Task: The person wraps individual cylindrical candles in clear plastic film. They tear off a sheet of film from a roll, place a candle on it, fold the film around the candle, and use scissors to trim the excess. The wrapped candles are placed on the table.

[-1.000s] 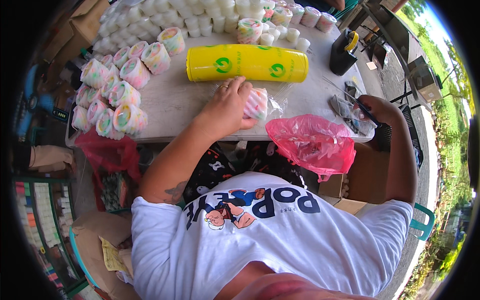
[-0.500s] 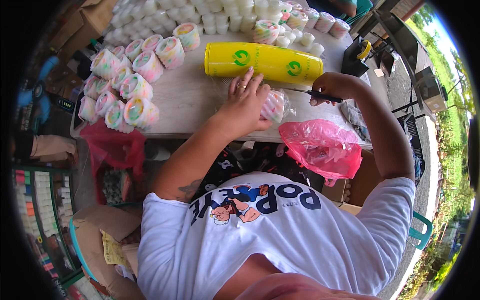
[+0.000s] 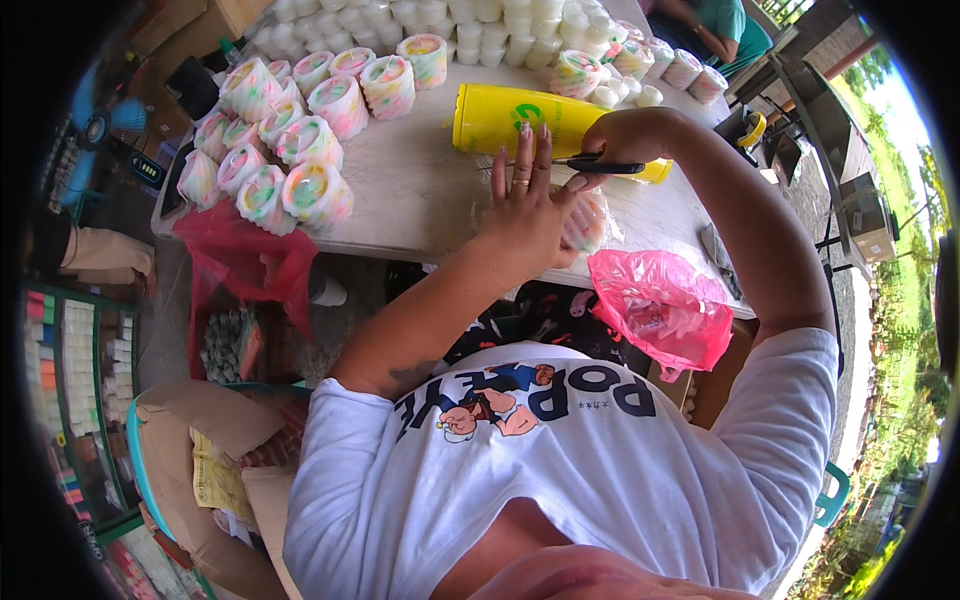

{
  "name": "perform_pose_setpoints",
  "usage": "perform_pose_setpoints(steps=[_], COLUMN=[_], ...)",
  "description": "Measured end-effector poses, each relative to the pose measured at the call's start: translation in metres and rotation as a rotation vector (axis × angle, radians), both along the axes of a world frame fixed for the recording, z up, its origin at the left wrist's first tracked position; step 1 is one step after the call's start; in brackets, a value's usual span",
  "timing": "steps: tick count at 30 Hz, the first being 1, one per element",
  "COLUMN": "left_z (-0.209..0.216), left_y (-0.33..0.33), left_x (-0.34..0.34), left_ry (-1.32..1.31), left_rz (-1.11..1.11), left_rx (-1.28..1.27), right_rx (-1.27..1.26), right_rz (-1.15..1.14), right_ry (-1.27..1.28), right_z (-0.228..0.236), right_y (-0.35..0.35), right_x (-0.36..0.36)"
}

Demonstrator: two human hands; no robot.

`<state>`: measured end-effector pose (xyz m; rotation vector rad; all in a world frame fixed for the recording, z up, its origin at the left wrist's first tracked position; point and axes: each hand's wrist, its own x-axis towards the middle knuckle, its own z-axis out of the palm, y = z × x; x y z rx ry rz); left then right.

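Observation:
My left hand (image 3: 530,210) lies on the table with its fingers stretched out, pressing near the edge of a yellow roll of cling wrap (image 3: 490,118). A pastel-speckled round piece (image 3: 585,222), loosely covered in clear film, sits beside and partly under that hand. My right hand (image 3: 640,138) is closed on a black-handled knife (image 3: 612,167), held across the front of the roll just right of my left fingertips. The knife's blade is mostly hidden by the fingers. How far the film extends under my left hand is hard to see.
Several pastel swirled cups (image 3: 315,140) stand at the table's left, with stacks of white cups (image 3: 490,40) along the back. A pink plastic bag (image 3: 665,310) hangs at the front edge, a red bag (image 3: 245,265) at the left. Another person (image 3: 715,30) sits at the far right.
My right hand has moved left and up with the knife, now over the roll's right part. My left hand's fingers have spread and straightened. The whole view has shifted slightly.

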<state>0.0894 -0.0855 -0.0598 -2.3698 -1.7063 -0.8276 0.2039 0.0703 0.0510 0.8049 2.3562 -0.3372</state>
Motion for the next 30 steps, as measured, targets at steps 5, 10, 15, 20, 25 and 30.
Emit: perform_pose_setpoints(steps=[5, 10, 15, 20, 25, 30], left_z=[-0.006, -0.002, -0.002, -0.028, -0.026, -0.026], left_y=[-0.027, -0.035, -0.033, -0.037, -0.040, -0.041], left_x=[0.005, 0.003, 0.000, 0.003, 0.006, 0.006], left_ry=[-0.029, -0.116, -0.119, -0.146, -0.083, -0.054], left_rz=[0.034, 0.024, -0.013, -0.079, -0.009, -0.015], left_rx=[0.011, 0.023, 0.013, 0.102, 0.166, 0.180], right_rx=[-0.080, 0.111, 0.052, 0.348, 0.594, -0.013], right_rz=[-0.101, -0.063, -0.527, -0.920, -0.762, -0.718], right_ry=[0.064, 0.255, 0.565, 0.458, 0.752, 1.186], right_z=[0.007, 0.033, 0.011, -0.041, -0.067, -0.090], right_y=[-0.020, -0.040, -0.063, -0.087, -0.077, -0.078], right_x=[-0.030, -0.016, 0.128, 0.237, 0.256, 0.123])
